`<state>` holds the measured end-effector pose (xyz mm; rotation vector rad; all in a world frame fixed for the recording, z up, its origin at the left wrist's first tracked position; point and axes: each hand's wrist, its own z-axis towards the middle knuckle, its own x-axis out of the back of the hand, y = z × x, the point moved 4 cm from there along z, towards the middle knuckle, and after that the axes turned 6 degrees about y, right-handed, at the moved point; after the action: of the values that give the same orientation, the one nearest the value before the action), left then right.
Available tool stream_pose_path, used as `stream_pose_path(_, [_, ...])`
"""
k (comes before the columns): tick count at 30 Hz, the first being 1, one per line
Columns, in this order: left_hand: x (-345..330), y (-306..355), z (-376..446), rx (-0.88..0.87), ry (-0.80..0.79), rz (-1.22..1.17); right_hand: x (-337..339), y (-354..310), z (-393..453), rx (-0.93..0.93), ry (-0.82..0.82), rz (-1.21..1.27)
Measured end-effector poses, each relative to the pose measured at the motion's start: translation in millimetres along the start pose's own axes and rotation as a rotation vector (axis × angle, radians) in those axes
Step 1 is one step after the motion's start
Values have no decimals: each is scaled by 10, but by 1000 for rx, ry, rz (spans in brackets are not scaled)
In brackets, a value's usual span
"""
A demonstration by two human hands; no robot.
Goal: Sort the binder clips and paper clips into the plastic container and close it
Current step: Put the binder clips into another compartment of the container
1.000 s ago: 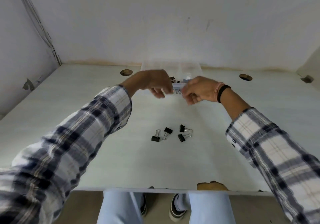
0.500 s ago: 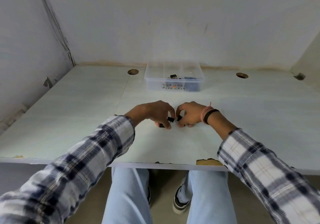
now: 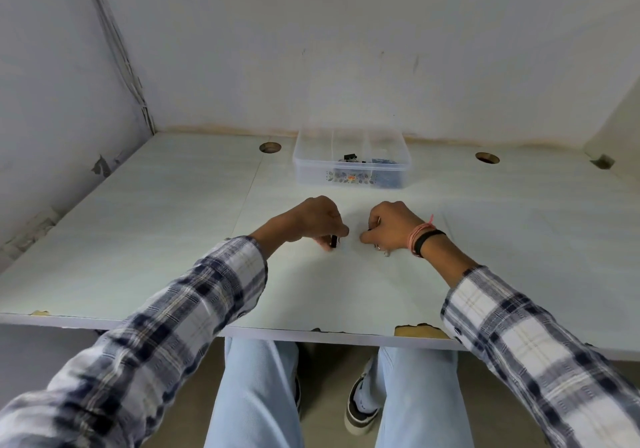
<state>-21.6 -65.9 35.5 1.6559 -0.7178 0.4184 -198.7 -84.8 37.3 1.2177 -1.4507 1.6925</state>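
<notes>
Both hands have dropped back from the plastic container (image 3: pixel 351 167) to the near patch of counter (image 3: pixel 173 240) where four loose binder clips lay a second ago; none lie bare on the surface now. Left hand (image 3: pixel 311 222): fingers curled, grip pinched on a black binder clip (image 3: pixel 334 241), held just off or on the counter, cannot tell which. Right hand (image 3: pixel 389 228): fingers curled, a silver clip handle (image 3: pixel 381 248) showing beneath, so it holds at least one clip. How many each hand has is hidden.

Judgement: last loose clips gathered; carry to the container comes next, then the lid.

Container sits open, well beyond the hands toward the back wall, dark clips and blue bits in its compartments. No lid in view. Cable holes in the counter on either side of the container. Nothing lies between hands and container.
</notes>
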Motion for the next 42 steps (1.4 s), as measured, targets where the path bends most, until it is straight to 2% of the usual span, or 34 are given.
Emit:
stream_pose_path(2, [67,-5,28,40,-30,-212,52,71,56,-65,41,184])
stream_pose_path(6, [138,-6,108,84,-33,-444,106,199,226,-199,29,646])
stream_pose_path(9, [177,-6,219,136,-19,-554,121,224,313,-228,6,762])
stream_pose_path(12, [308,46,406,151,52,-651,217,214,441,-213,64,816])
stream_pose_path(16, [603,280,738,118,185,-679,450,128,776,-199,200,796])
stream_pose_path(19, [831,455,1075,87,362,-563,629,38,1049,-193,361,759])
stream_pose_path(21, [905,538,1270,77,438,-484,682,-15,1227,-204,407,777])
stream_pose_path(27, [786,582,1538,100,440,-356,627,-19,1529,-240,329,790])
stream_pose_path(29, [772,531,1526,88,442,-353,631,59,1488,-223,393,718])
stream_pose_path(30, [794,495,1495,68,479,-347,654,121,1452,-205,472,637])
stream_pose_path(32, [889,371,1416,0,657,-265,711,262,1339,-193,626,466])
stream_pose_path(34, [954,212,1301,8,830,-178,726,392,1221,-237,674,396])
stream_pose_path(35, [962,122,1244,63,884,-162,701,465,1189,-282,646,408])
stream_pose_path(36, [938,7,1217,148,871,-202,663,537,1165,-336,595,422])
stream_pose_path(38, [837,-169,1179,248,728,-412,566,622,1125,-416,498,466])
stream_pose_path(40, [722,-258,1116,263,577,-556,515,621,1073,-459,475,546])
stream_pose_path(42, [643,-359,1012,263,547,-637,522,584,971,-490,485,619])
